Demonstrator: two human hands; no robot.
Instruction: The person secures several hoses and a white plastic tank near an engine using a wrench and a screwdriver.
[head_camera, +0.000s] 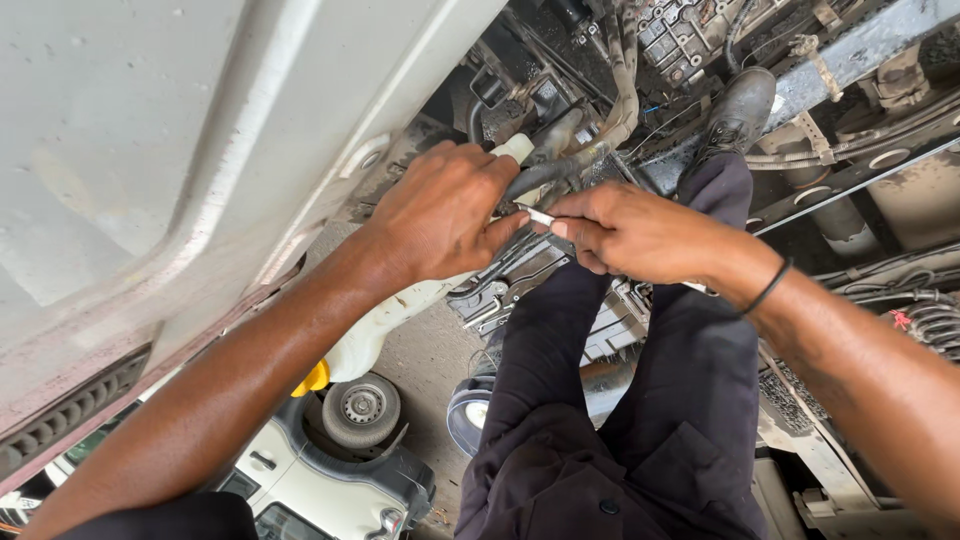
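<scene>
My left hand (440, 212) reaches in from the lower left, its fingers closed around a black hose (535, 176) in the engine bay. My right hand (630, 236) comes in from the right and pinches a thin white strip (541, 216) between thumb and fingers, right at the hose. The two hands almost touch. A black band (768, 288) sits on my right wrist. Just under my left hand lies a white plastic reservoir (385, 322) with a yellow cap (312, 379). What the strip attaches to is hidden by my fingers.
A tilted white body panel (170, 150) fills the left side. Dirty hoses, pipes and frame rails (850, 60) crowd the top and right. My dark-trousered legs (600, 420) and a boot (742, 105) stand on the frame. Below, a white car (320, 485) with a wheel (362, 403).
</scene>
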